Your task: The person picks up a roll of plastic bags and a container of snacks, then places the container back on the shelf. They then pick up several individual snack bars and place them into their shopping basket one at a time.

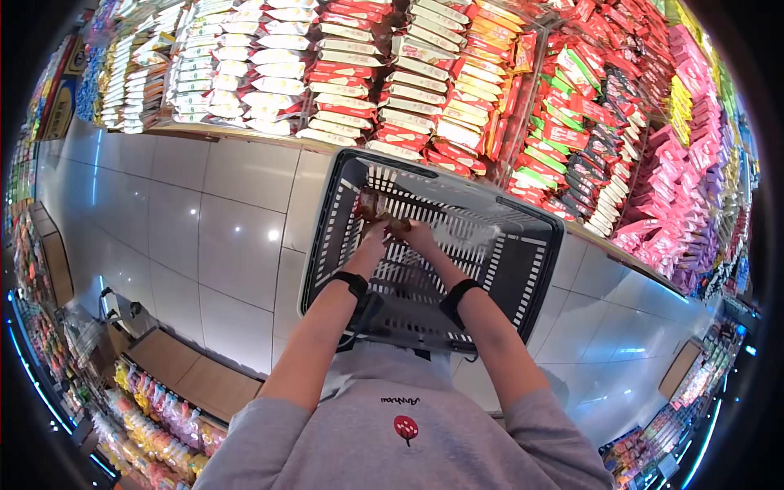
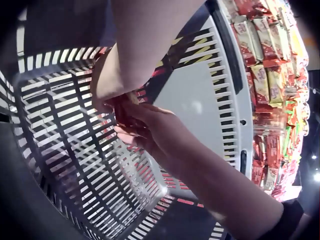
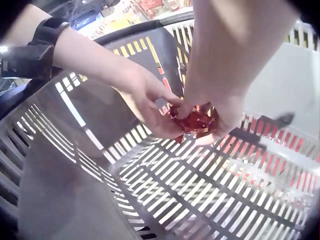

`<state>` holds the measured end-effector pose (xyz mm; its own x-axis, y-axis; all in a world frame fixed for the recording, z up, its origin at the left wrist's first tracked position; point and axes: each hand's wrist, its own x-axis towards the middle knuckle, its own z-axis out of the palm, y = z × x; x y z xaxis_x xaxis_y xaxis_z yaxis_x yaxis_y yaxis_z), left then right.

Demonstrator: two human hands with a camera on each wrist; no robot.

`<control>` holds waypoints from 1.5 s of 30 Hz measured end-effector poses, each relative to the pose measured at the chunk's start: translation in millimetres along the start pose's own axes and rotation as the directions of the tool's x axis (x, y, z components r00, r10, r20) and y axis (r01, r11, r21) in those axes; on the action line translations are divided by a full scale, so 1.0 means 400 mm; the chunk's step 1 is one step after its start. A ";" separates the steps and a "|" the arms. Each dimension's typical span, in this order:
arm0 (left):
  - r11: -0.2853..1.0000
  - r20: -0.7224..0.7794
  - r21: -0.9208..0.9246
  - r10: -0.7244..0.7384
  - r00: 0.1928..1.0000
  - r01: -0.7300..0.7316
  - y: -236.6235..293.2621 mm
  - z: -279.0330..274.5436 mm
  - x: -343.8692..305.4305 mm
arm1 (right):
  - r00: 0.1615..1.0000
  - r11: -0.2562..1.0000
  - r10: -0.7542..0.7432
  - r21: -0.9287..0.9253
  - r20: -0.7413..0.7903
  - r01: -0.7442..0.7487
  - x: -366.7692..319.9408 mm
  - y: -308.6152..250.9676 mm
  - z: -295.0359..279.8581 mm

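Inside a grey slotted basket (image 1: 535, 220), my left hand (image 1: 374, 237) and right hand (image 1: 418, 235) meet at a small wrapped item (image 1: 398, 223). Seen from the right wrist, the item is a shiny red wrapper (image 3: 197, 121), pinched between the left hand (image 3: 145, 97) at one side and the right hand (image 3: 222, 112) at the other. The left wrist view shows the right hand's (image 2: 162, 132) fingers around the dark red wrapper (image 2: 125, 112); the left hand (image 2: 117, 75) partly covers it. Near the hands in the head view is another reddish packet (image 1: 369, 201).
Shelves of red and white packets (image 1: 347, 61) run along the basket's far side, with pink packets (image 1: 674, 175) at the right. Tiled floor (image 1: 237, 237) lies to the left. A brown bench-like ledge (image 1: 192, 367) and bagged goods (image 1: 163, 408) stand at lower left.
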<state>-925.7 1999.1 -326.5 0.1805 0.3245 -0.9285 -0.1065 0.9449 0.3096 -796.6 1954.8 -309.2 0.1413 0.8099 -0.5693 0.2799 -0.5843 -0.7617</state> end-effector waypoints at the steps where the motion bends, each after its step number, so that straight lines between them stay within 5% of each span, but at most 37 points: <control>1: 1.000 -0.029 0.006 0.004 1.000 -0.003 -0.009 0.003 0.012 | 0.999 0.996 0.021 0.089 -0.035 -0.018 0.003 0.007 0.011; 3: 1.000 -0.080 0.017 0.018 0.997 -0.017 -0.022 0.011 0.034 | 0.992 0.964 0.072 0.263 -0.101 -0.043 0.011 0.014 0.040; 6: 0.997 -0.156 0.053 0.058 0.986 -0.050 -0.037 0.023 0.059 | 0.971 0.996 0.061 -0.042 -0.229 -0.073 0.046 0.042 0.081; 13: 0.930 -0.354 0.296 0.320 0.879 -0.219 -0.060 0.053 0.091 | 0.960 0.984 0.169 0.091 -0.222 -0.152 0.065 0.016 0.099; 16: 0.836 -0.385 0.451 0.500 0.776 -0.314 -0.060 0.058 0.117 | 0.978 0.999 0.049 0.020 -0.205 -0.046 0.083 0.010 0.102; 19: 0.723 -0.339 0.604 0.615 0.712 -0.336 -0.012 0.072 0.088 | 0.973 0.989 0.134 -0.038 -0.189 -0.143 0.074 -0.020 0.065; 22: 0.620 -0.266 0.741 0.623 0.736 -0.257 0.107 0.141 -0.052 | 0.914 0.995 -0.095 -0.005 -0.396 0.101 0.052 -0.052 0.001; 24: 0.479 -0.117 0.686 0.815 0.567 -0.548 0.133 0.160 -0.074 | 0.872 0.995 -0.100 -0.022 -0.479 0.102 0.027 -0.138 -0.064; 26: 0.368 -0.032 0.698 0.873 0.487 -0.614 0.161 0.178 -0.107 | 0.858 0.981 -0.138 0.050 -0.495 0.187 -0.017 -0.222 -0.124; 30: 0.695 -0.203 0.495 0.676 0.709 -0.521 0.222 0.114 -0.172 | 0.938 0.882 0.035 0.452 -0.345 0.133 -0.089 -0.232 -0.209; 34: 0.869 -0.122 0.257 0.463 0.878 -0.423 0.288 0.061 -0.282 | 0.940 0.873 0.151 0.488 -0.306 0.018 -0.125 -0.136 -0.233; 45: 0.867 -0.088 0.253 0.462 0.882 -0.429 0.309 0.069 -0.372 | 0.955 0.888 0.142 0.459 -0.259 -0.008 -0.184 -0.174 -0.205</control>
<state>-938.6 2068.8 -144.6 0.0236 0.7193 -0.6943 0.0778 0.6911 0.7186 -748.5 1940.2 -188.8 0.4212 0.7039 -0.5719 -0.1882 -0.5490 -0.8143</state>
